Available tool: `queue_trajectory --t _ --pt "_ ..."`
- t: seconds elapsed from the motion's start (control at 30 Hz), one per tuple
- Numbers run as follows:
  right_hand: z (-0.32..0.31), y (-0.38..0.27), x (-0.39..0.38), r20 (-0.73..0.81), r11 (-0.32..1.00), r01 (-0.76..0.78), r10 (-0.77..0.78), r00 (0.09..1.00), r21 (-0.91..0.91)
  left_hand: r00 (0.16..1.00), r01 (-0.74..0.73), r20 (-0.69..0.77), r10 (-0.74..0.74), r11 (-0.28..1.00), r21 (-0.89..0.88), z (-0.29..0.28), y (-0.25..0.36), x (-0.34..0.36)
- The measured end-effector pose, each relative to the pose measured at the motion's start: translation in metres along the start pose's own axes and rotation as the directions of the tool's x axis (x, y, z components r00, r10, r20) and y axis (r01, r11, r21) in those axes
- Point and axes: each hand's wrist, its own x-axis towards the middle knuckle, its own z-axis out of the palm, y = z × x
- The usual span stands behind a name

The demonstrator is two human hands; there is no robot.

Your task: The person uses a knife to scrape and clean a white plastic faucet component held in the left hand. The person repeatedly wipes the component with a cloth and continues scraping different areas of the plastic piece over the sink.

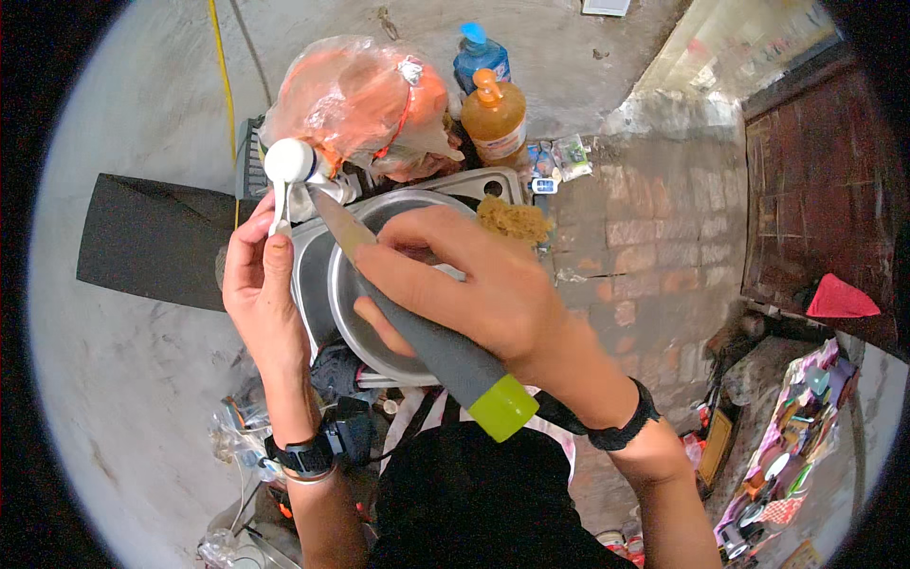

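Observation:
My left hand (262, 275) is at the left rim of the sink, thumb and fingers closed on the slim lever of a white tap (288, 161) with a round head. In my right hand (474, 284) is a knife (445, 351) with a dark grey handle and a lime-green end. Its blade slants up and left, the tip close beside the tap. Below both hands, a round steel bowl (347, 322) sits in the steel sink (313, 275); my right hand hides much of the bowl's inside. A brown, fluffy scrubber (513, 219) lies on the sink's right rim.
Behind the sink stand a large plastic bag (365, 104) with orange contents, an orange pump bottle (495, 123) and a blue pump bottle (481, 62). Small packets (572, 157) lie to their right. A dark panel (156, 242) leans at left. Cluttered goods (787, 455) fill the lower right.

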Motion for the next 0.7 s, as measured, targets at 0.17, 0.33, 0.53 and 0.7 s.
queue_trajectory --t 0.17,0.33,0.53,0.7 --pt "-0.001 -0.014 0.005 0.238 0.989 -0.061 0.092 0.967 -0.135 0.997 -0.076 0.032 0.076 0.997 -0.010 0.001 0.004 0.003" --pt "-0.005 -0.006 0.012 0.148 0.986 0.058 -0.034 0.988 -0.159 0.997 -0.070 0.034 0.071 0.997 -0.022 0.004 0.006 0.004" --pt "-0.010 0.005 0.013 0.026 0.999 0.020 -0.019 0.999 -0.039 0.998 -0.060 0.010 0.060 0.998 0.019 -0.002 0.004 0.008" --pt "-0.014 0.017 0.013 -0.048 0.997 -0.044 0.047 0.998 0.061 0.999 0.006 -0.047 -0.009 0.998 -0.060 -0.007 0.004 0.013"
